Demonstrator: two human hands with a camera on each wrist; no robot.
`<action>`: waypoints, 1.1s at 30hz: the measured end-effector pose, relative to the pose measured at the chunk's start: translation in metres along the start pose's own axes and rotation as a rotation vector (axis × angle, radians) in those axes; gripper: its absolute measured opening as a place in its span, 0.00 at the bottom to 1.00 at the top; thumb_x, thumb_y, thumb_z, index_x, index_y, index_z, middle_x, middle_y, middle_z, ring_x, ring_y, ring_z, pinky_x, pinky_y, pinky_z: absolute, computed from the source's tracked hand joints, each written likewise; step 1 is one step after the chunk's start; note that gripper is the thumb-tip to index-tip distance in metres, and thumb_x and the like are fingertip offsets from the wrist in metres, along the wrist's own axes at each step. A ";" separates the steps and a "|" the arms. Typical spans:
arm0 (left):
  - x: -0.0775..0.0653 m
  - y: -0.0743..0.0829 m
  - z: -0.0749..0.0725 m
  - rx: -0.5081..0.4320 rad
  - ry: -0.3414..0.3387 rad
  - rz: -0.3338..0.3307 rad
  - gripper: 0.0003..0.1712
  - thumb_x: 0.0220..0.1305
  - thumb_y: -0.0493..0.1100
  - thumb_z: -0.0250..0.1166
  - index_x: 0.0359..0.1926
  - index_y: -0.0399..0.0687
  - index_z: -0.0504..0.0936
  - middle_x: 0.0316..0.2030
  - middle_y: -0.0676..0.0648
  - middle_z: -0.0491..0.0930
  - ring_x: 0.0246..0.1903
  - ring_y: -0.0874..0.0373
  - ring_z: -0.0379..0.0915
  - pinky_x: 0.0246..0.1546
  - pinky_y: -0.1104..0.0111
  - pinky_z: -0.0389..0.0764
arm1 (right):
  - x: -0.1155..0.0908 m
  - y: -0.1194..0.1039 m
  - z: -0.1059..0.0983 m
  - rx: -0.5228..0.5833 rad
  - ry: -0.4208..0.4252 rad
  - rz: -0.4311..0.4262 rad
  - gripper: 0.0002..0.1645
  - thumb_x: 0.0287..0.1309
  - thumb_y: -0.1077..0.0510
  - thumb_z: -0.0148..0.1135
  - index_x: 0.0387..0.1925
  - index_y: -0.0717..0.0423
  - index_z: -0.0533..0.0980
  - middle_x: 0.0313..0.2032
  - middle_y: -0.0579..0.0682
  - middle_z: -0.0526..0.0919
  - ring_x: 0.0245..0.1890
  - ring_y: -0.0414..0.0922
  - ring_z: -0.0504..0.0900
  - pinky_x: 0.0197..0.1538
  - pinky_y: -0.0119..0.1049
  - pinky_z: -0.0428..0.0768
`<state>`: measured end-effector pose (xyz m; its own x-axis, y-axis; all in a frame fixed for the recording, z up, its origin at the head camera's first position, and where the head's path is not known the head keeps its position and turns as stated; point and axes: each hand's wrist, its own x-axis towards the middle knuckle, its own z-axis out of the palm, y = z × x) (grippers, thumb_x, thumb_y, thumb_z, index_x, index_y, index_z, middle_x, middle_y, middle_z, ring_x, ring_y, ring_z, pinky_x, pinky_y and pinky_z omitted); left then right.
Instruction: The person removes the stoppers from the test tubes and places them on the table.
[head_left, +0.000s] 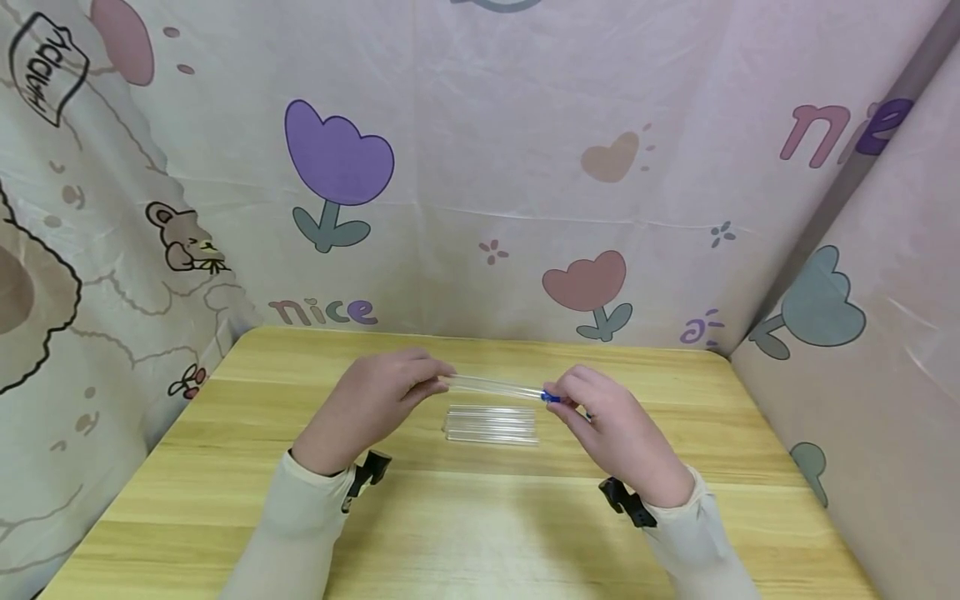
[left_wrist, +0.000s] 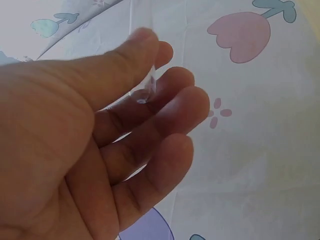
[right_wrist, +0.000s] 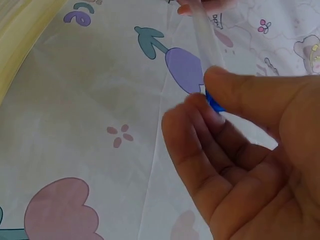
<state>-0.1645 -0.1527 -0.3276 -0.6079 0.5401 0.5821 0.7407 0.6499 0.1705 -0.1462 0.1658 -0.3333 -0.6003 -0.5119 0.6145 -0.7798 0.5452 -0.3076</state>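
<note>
A clear test tube (head_left: 495, 386) is held nearly level above the table, spanning the space between both hands. My left hand (head_left: 378, 404) pinches its rounded end (left_wrist: 144, 94) between thumb and forefinger, the other fingers loosely curved. At the opposite end, my right hand (head_left: 622, 429) grips a blue cap (right_wrist: 214, 103) between thumb and fingertips; the fingers partly hide it. Just below, in the head view, several clear tubes (head_left: 491, 427) lie side by side on the table.
The light wood table (head_left: 465, 533) meets a patterned cloth (head_left: 480, 275) at its back edge. More cloth hangs along the left and right sides. Each wrist carries a small black camera mount (head_left: 367, 477) on a pale sleeve (head_left: 292, 533).
</note>
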 end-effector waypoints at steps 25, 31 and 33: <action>0.005 0.008 0.000 -0.013 -0.111 -0.100 0.06 0.69 0.49 0.70 0.43 0.55 0.87 0.37 0.61 0.83 0.35 0.69 0.78 0.39 0.69 0.82 | 0.002 0.004 0.000 -0.186 0.059 -0.017 0.15 0.55 0.65 0.77 0.44 0.53 0.83 0.39 0.42 0.87 0.35 0.36 0.83 0.35 0.31 0.82; 0.005 0.009 0.001 -0.003 -0.087 -0.108 0.05 0.67 0.47 0.72 0.41 0.55 0.87 0.35 0.61 0.84 0.31 0.69 0.76 0.36 0.69 0.82 | 0.001 0.004 0.002 -0.194 0.061 -0.034 0.14 0.55 0.64 0.77 0.43 0.54 0.83 0.39 0.43 0.89 0.37 0.37 0.86 0.37 0.31 0.84; 0.006 0.010 0.001 0.002 -0.077 -0.110 0.04 0.68 0.46 0.71 0.41 0.55 0.87 0.34 0.61 0.84 0.30 0.70 0.75 0.35 0.70 0.81 | 0.001 0.003 0.002 -0.193 0.079 -0.039 0.14 0.54 0.65 0.78 0.43 0.54 0.84 0.39 0.44 0.89 0.37 0.38 0.87 0.37 0.32 0.84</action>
<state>-0.1609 -0.1424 -0.3238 -0.7056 0.5048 0.4973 0.6676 0.7087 0.2279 -0.1497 0.1654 -0.3348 -0.5483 -0.4855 0.6809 -0.7494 0.6467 -0.1423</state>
